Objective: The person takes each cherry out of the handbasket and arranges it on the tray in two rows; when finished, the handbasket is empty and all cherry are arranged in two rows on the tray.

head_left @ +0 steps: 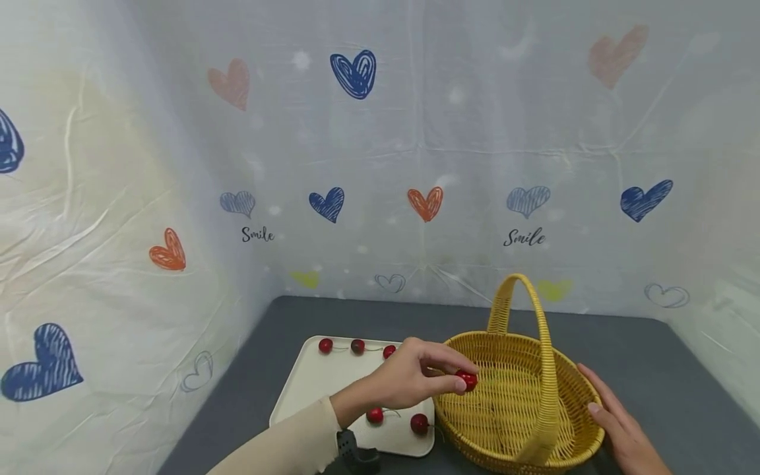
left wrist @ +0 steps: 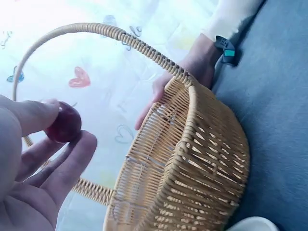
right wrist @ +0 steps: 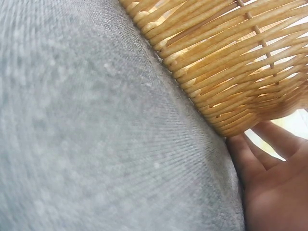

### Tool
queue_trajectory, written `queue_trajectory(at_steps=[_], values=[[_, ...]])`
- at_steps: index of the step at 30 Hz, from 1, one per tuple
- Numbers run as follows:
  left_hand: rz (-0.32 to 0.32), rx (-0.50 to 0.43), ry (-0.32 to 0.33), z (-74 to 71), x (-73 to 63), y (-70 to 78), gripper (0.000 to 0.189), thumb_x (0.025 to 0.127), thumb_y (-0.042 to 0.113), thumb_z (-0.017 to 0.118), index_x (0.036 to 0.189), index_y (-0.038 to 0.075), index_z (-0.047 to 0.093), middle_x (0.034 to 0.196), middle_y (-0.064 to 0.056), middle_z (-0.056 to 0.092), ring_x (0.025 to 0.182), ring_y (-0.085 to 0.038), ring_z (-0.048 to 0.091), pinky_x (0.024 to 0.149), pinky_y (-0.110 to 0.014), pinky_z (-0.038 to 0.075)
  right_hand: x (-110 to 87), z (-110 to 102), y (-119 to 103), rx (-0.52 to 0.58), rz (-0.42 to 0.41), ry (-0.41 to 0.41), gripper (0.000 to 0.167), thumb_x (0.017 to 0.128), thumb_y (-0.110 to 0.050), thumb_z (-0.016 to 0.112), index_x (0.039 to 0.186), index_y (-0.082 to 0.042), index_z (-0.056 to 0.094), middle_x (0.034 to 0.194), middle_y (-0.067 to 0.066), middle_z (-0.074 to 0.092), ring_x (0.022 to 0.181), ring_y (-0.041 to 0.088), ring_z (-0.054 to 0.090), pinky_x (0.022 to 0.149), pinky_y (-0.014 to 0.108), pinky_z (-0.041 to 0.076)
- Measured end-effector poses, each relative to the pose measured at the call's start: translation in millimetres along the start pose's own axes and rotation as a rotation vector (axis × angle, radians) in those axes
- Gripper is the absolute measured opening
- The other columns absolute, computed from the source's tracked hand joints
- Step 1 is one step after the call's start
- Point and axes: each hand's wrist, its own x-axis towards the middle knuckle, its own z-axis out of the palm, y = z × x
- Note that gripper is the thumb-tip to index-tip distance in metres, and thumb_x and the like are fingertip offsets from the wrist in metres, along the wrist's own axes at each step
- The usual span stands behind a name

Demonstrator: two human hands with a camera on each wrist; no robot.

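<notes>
In the head view my left hand (head_left: pixel 410 375) pinches a dark red cherry (head_left: pixel 468 380) between thumb and fingertips, over the near-left part of a yellow wicker basket (head_left: pixel 558 429). The left wrist view shows the same cherry (left wrist: pixel 65 124) held close, apart from the basket (left wrist: pixel 211 159). My right hand (head_left: pixel 623 422) lies against the basket's right side, its fingers fairly straight along the outside and the thumb at the rim. In the right wrist view the fingers (right wrist: pixel 248 159) touch the woven wall (right wrist: pixel 207 82) low down, near the cloth.
A cream tray (head_left: pixel 309 389) stands left of the basket, with several stemmed cherries on it, such as one near its front right corner (head_left: pixel 419 424). The basket's tall arched handle (head_left: pixel 546 369) rises over its opening. Grey cloth (head_left: pixel 237 409) covers the table; a heart-printed curtain (head_left: pixel 380 145) encloses it.
</notes>
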Motion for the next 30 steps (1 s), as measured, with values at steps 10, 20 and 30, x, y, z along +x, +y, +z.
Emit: queue_trajectory(at_steps=[10,20,30], values=[[-0.121,-0.103,0.239,-28.6,-66.7,-5.3,0.029,0.106,0.016,0.074,0.133,0.009,0.080,0.136,-0.013,0.076,0.115,-0.015,0.079,0.098,-0.035,0.065,3.0,3.3,1.6,0.059,-0.018,-0.014,0.066,0.123,-0.039,0.028,0.178,-0.026,-0.006,0.181,0.002,-0.003,0.126,-0.035,0.028,0.091,0.013,0.049],[-0.150,0.074,0.462,-72.6,-140.4,-14.7,0.030,0.103,0.012,0.078,0.132,0.007,0.078,0.130,-0.017,0.077,0.113,-0.014,0.078,0.098,-0.031,0.064,2.0,2.6,12.1,0.090,-0.019,-0.014,0.065,0.123,-0.035,0.026,0.178,-0.025,-0.006,0.165,-0.022,0.011,0.115,-0.036,0.032,0.087,0.015,0.051],[-0.185,0.259,0.551,-101.1,-196.2,-46.7,0.026,0.097,0.007,0.083,0.123,0.012,0.081,0.119,-0.016,0.079,0.106,-0.016,0.079,0.093,-0.025,0.065,3.8,1.5,14.5,0.088,-0.056,-0.009,0.064,0.123,-0.032,0.028,0.178,-0.026,-0.003,0.157,-0.030,0.019,0.119,-0.033,0.036,0.087,0.013,0.051]])
